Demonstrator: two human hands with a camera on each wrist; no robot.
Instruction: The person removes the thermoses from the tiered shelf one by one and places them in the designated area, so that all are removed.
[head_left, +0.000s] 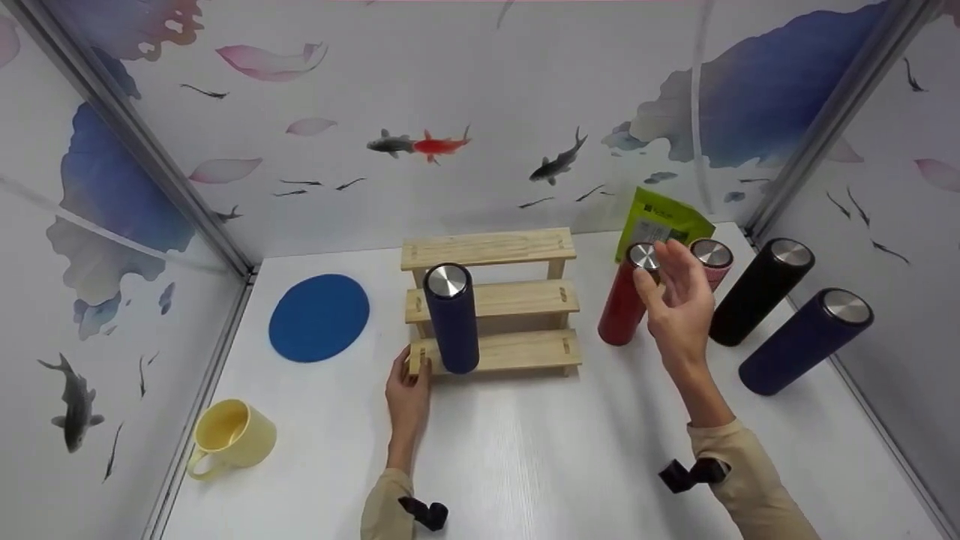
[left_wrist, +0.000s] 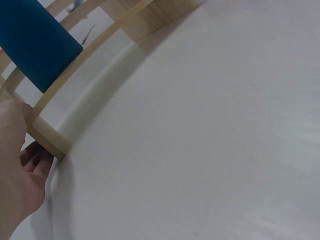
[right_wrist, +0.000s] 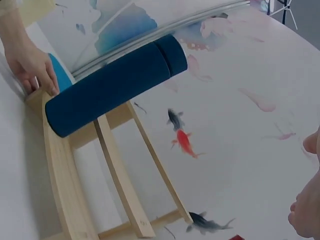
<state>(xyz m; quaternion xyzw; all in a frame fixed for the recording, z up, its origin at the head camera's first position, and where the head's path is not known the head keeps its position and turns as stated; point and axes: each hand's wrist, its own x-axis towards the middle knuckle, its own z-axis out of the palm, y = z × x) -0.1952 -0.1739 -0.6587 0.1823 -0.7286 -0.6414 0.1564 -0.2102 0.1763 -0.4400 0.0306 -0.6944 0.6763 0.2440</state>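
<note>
A three-tier wooden step rack [head_left: 525, 352] stands on the white table. On its lowest step, toward the left end, a dark blue thermos bottle [head_left: 456, 330] stands upright. My left hand [head_left: 407, 394] grips the left end of that step, thumb on top and fingers around the side, as the left wrist view also shows at the rack's wooden end [left_wrist: 47, 140]. My right hand [head_left: 684, 311] is raised in front of a red thermos bottle [head_left: 621, 307], partly hiding it. Its thumb and fingers are apart and hold nothing; the right wrist view catches only part of this hand [right_wrist: 307, 205].
Right of the rack stand a pink-topped bottle [head_left: 711, 255], a black bottle [head_left: 761, 292] and another dark blue bottle [head_left: 806, 341]. A green pouch [head_left: 667, 214] leans behind them. On the left are a round blue mat [head_left: 319, 319] and a yellow mug [head_left: 251, 439]. Patterned walls enclose the table.
</note>
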